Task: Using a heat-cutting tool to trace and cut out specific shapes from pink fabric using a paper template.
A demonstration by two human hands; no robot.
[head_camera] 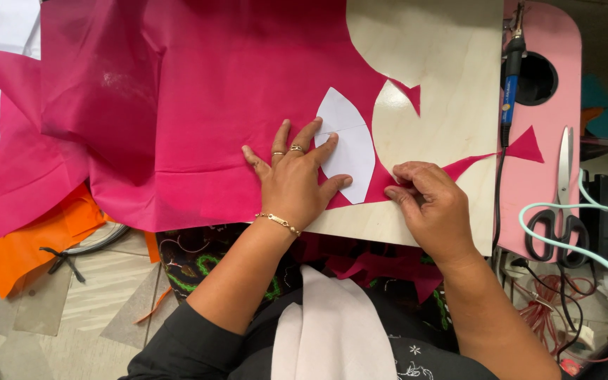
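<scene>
White paper template (346,144): lies on the pink fabric (198,112) at the wooden board's (452,84) front edge. Our left hand (293,184), open and flat, pins it; our right hand (434,204) pinches the fabric edge beside it. Step, we judge: positioning for cutting. Next calls for steady hold. Scissors (563,204) lie right.

Matt pink cloth (198,105) and white paper template (346,141) on smooth wooden board (445,63).

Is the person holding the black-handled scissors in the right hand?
No, the black-handled scissors lie untouched on the pink board, while the right hand pinches the magenta fabric.
</scene>
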